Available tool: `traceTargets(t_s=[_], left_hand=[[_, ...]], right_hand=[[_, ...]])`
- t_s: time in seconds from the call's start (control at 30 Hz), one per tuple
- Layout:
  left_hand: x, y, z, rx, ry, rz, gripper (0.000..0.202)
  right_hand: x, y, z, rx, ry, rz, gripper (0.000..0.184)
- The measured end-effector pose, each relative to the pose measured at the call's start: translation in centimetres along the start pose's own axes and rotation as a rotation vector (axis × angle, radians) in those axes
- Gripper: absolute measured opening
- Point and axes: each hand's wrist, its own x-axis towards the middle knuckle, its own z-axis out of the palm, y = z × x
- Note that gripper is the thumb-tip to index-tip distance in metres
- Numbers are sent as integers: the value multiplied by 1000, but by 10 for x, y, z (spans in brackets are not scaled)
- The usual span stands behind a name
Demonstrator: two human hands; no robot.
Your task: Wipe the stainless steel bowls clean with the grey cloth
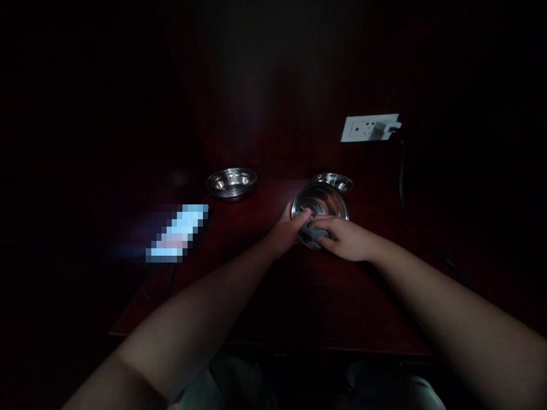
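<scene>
A shiny steel bowl (321,202) is tilted toward me above the dark red table (325,302). My left hand (287,232) grips its left rim, thumb over the edge. Fingers of my right hand (348,239) are closed on a grey cloth (315,234) pressed against the bowl's near rim. The room is very dim.
A stack of steel bowls (231,183) stands at the back left and another steel bowl (333,181) sits just behind the held one. A blurred glowing screen (178,233) lies at the left. A white wall socket (370,127) with a plug and a dark cable (402,176) is at the right.
</scene>
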Motion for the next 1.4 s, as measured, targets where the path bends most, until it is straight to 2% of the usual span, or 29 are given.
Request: traceTargets(t_s=[0.47, 0.73, 1.4], left_hand=[[0, 0, 0, -13, 33, -15, 43], [2, -2, -1, -6, 43, -2, 53], [1, -2, -2, 1, 40, 1, 52]], right_hand=[[-1, 0, 0, -24, -15, 15, 16], [-1, 0, 0, -45, -15, 5, 16], [-1, 2, -1, -99, -40, 7, 13]])
